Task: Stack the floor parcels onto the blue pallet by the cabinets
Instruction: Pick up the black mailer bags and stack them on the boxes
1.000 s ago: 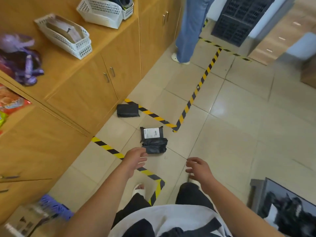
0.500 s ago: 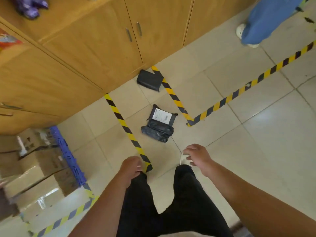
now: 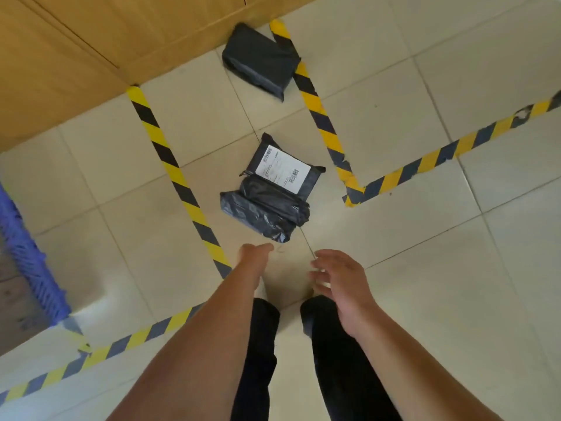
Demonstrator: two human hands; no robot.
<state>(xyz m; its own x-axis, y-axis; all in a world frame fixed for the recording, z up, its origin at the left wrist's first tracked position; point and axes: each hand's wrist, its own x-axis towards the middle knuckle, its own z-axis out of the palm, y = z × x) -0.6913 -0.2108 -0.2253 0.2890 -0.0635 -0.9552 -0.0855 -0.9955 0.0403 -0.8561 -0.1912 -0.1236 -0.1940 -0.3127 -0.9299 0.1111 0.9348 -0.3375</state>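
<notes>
- Black labelled parcel (image 3: 273,192) is lying on the floor, now nearer as the person is bending down.
- Left hand (image 3: 253,258) and right hand (image 3: 337,278) are reaching, fingers loosely spread, empty; a grasp seems next.

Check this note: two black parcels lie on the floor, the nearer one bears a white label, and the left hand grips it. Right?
Wrong on the grip. The head view shows the left hand empty and open, short of the labelled parcel, like the right hand. The rest holds: the plain parcel lies farther off, both on the floor.
</notes>
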